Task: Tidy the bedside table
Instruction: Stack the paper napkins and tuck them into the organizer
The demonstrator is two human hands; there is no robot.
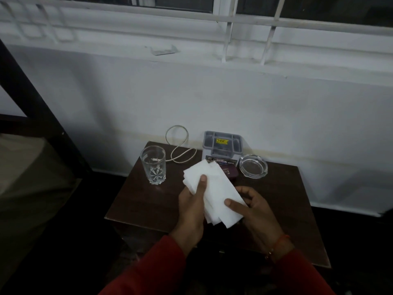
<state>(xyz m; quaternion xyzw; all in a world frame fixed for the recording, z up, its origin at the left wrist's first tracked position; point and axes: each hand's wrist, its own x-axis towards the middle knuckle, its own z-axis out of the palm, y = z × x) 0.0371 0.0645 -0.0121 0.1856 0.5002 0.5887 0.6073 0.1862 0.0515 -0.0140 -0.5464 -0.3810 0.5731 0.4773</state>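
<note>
Both hands hold a stack of white paper tissues (214, 188) above the middle of the dark wooden bedside table (148, 201). My left hand (192, 206) grips the stack's left side, thumb on top. At the stack's lower right corner, my right hand (253, 211) pinches it with thumb on top and fingers behind. A clear drinking glass (153, 165) stands upright at the table's left. A grey plastic organiser box (222, 145) sits at the back, with a maroon packet (228, 171) in front of it, partly hidden by the tissues. A glass ashtray (253, 166) lies at the right.
A white cable (179, 145) loops on the table's back edge against the white wall, one end behind the glass. A dark bed frame (32, 107) and mattress stand at the left. A window sill with bars runs above. The floor around is dark.
</note>
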